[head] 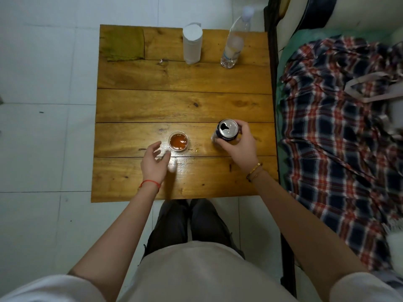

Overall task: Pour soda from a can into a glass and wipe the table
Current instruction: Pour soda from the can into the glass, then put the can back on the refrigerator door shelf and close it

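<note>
At the far left corner of the wooden table (152, 105) lies a folded olive-green cloth (122, 44), flat on the boards and well away from both hands. Nearer the front edge, the left hand (155, 163) hovers over the wood with its fingers loosely spread and holding nothing, the fingertips just beside the glass (178, 141); a red string circles that wrist. The glass stands upright on the table and holds amber-brown soda. A few small wet spots (197, 150) glisten on the boards just to its right, between glass and can. Along the far edge behind it stand a white cylindrical roll (192, 43) and, further right, a clear plastic water bottle (234, 43), both upright. Toward the front right, the right hand (238, 147) wraps its fingers round the dark soda can (227, 130), which is upright with its opened top facing the camera. Beyond the table's right edge lies a plaid blanket (340, 131) on a bed.
</note>
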A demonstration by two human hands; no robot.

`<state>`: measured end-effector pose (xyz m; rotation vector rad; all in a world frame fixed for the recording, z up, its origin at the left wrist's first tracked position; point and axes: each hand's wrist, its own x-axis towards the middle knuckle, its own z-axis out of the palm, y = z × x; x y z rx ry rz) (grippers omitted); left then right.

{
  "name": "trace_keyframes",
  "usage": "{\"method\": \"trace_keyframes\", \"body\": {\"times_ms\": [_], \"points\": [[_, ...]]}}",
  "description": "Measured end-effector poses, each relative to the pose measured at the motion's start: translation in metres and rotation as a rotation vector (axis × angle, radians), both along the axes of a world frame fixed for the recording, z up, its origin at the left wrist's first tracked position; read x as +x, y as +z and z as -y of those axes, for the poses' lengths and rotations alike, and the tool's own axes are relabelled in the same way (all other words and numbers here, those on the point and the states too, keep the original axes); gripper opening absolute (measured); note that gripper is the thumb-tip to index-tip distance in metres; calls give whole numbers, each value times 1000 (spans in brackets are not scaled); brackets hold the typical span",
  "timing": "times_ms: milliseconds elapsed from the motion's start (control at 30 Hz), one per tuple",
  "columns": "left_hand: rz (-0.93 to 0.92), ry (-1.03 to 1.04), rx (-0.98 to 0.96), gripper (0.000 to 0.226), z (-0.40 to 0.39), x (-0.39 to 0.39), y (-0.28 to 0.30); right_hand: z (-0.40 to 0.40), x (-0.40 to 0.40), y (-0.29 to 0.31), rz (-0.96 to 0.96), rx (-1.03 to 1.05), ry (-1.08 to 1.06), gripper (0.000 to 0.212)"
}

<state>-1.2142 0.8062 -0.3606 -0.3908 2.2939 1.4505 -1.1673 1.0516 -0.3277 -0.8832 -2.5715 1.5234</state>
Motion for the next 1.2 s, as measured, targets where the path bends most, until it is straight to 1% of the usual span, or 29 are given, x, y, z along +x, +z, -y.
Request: {"method": "trace_keyframes", "body": {"times_ms": [100, 200, 233, 367, 467, 667, 900, 1067, 1200], "points": [[64, -17, 90, 30, -5, -5, 37, 9, 1, 45, -18, 7, 45, 72], [227, -49, 223, 11, -13, -7, 72, 23, 4, 89, -51, 7, 89, 70], [281, -59, 264, 13, -16, -7, 84, 29, 5, 103, -67, 3, 109, 69], [468, -38, 444, 33, -22, -5, 118, 51, 9, 145, -102, -35, 170, 67], [532, -19, 535, 43, -18, 0, 135, 67, 11, 163, -108, -40, 234, 68], [495, 34, 593, 42, 4, 6, 163, 92, 8, 186, -128, -26, 311, 67], [408, 0, 602, 45, 41, 8, 188, 106, 0, 212, -145, -93, 464, 56], [340, 73, 616, 32, 57, 28, 209, 117, 1, 225, -160, -97, 588, 53], [309, 147, 599, 40, 69, 57, 215, 127, 10, 225, -148, -117, 704, 53]]}}
